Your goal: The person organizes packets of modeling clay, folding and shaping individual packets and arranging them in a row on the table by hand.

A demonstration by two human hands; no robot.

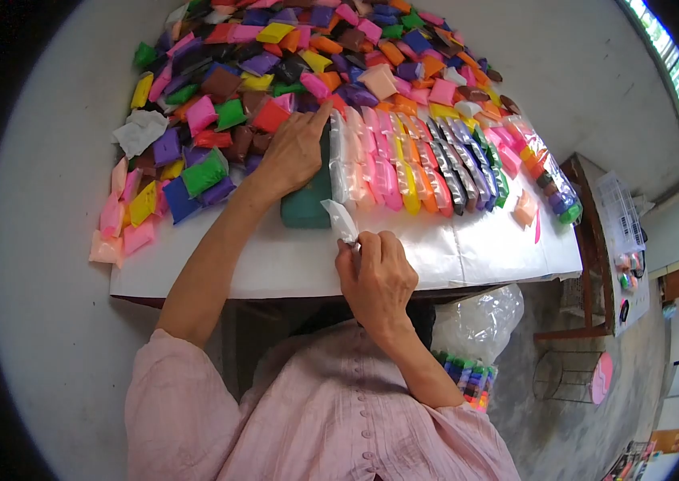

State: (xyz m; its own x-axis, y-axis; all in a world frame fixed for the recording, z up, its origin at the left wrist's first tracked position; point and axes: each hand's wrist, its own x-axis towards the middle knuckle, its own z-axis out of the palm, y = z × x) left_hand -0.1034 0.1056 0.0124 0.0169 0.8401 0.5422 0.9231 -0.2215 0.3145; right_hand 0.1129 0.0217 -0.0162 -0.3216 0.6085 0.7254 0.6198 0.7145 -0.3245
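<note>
My left hand (295,152) reaches over a dark green block (306,207), its index finger stretched out to the top end of the leftmost white packets (338,160). My right hand (377,276) is closed on a small white packet (341,221), pinched between thumb and fingers near the table's front edge. To the right of the green block lie rows of clear-wrapped packets (411,164), sorted by colour from white and pink through yellow, orange and red to black, purple and green. Behind them spreads a large heap of loose coloured packets (275,72).
A filled clear bag of coloured packets (544,172) lies at the right of the white table (476,248). Beyond stand a wooden table (588,240) with a white basket (618,212) and a pink-topped stool (601,377). Below the table's edge is a clear plastic bag (480,321).
</note>
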